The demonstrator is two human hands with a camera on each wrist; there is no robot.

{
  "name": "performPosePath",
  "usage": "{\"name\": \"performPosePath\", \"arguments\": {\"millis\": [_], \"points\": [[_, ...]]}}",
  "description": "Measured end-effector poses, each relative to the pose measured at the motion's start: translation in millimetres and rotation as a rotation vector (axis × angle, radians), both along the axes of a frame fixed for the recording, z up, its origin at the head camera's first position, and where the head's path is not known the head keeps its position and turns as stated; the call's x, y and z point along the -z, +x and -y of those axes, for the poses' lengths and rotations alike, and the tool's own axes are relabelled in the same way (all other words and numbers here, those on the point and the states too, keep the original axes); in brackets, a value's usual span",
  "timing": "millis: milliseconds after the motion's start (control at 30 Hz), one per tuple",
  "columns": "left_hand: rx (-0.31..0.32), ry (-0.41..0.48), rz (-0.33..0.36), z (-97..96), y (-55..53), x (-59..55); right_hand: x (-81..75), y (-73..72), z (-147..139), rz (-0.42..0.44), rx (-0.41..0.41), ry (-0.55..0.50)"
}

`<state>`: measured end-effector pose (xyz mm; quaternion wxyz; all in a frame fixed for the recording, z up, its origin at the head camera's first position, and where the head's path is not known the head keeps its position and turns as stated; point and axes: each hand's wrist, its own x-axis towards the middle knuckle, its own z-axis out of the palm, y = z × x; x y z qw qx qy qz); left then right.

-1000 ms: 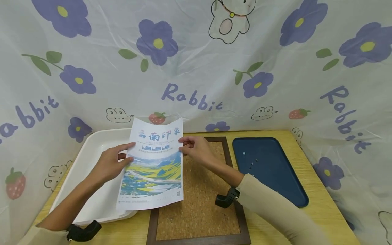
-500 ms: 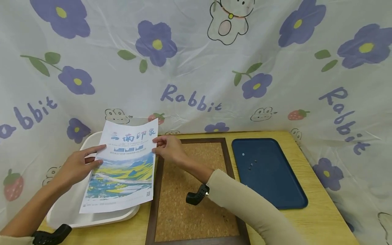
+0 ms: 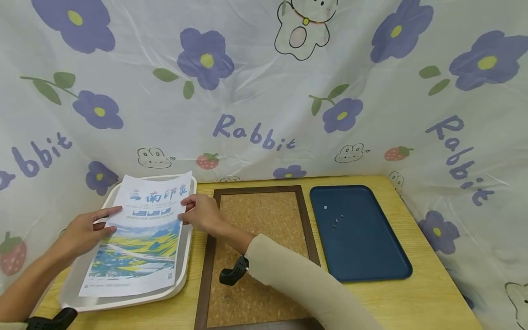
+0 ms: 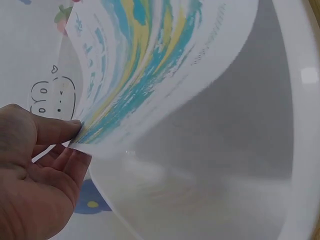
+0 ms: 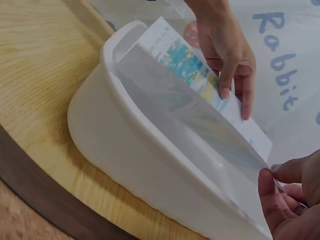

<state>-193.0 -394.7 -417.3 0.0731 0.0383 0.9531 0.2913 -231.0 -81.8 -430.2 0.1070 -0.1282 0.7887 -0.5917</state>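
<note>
A printed poster (image 3: 140, 243) with a landscape picture and large blue characters is held over the white tray (image 3: 181, 272). My left hand (image 3: 84, 231) pinches its left edge between thumb and fingers. On the opposite edge, my right hand (image 3: 202, 213) pinches the sheet the same way. In the left wrist view the poster (image 4: 145, 65) bows in a curve, with the left hand (image 4: 45, 170) gripping its edge. The right wrist view shows the sheet slanting above the tray's rim (image 5: 150, 127), the right hand (image 5: 295, 195) at its near edge.
A cork board (image 3: 260, 275) with a dark wooden frame lies right of the white tray, partly beneath the right forearm. Farther right is a dark blue tray (image 3: 367, 247) bearing several tiny pieces (image 3: 336, 221). A patterned curtain (image 3: 255, 82) hangs behind the wooden table (image 3: 429, 293).
Both hands have carried the poster leftward from beside the cork board to over the white tray, and lowered it. The cork board is more exposed now. Both hands keep their grip.
</note>
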Motion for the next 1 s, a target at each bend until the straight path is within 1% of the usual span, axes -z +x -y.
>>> {"name": "performPosePath", "arguments": {"millis": [67,167,267,333,433,533,600,733,833,900,967,1000], "points": [[-0.005,-0.003,0.004,1.7,-0.7,2.3,3.1,0.2,6,-0.009,0.001,0.010],[-0.007,-0.014,0.005,3.2,-1.6,4.7,7.5,-0.2,14,-0.043,0.001,0.053],[-0.006,-0.043,-0.003,3.3,-1.1,7.0,10.9,-0.3,19,-0.082,-0.003,0.120],[-0.002,-0.056,-0.004,3.9,-0.5,8.4,13.1,-0.1,22,-0.106,-0.004,0.183],[0.001,-0.064,0.012,4.4,1.5,12.7,15.5,0.7,24,-0.127,-0.008,0.257],[-0.007,-0.062,0.033,5.9,2.7,16.4,16.1,1.1,24,-0.162,-0.011,0.311],[-0.008,-0.070,0.029,7.1,2.7,18.2,15.6,0.8,22,-0.204,-0.007,0.334],[0.012,-0.121,-0.007,9.3,2.3,22.5,12.5,-1.4,12,-0.292,-0.006,0.342],[0.015,-0.155,-0.032,6.7,2.4,24.3,9.1,-3.7,1,-0.329,-0.033,0.309],[0.016,-0.160,-0.058,0.9,2.1,22.9,6.4,-4.7,-7,-0.332,-0.058,0.292],[0.023,-0.153,-0.082,-8.0,0.6,19.4,3.7,-5.7,-16,-0.329,-0.081,0.272],[0.032,-0.153,-0.106,-13.9,-0.5,16.9,2.7,-6.4,-21,-0.328,-0.090,0.263]]}}
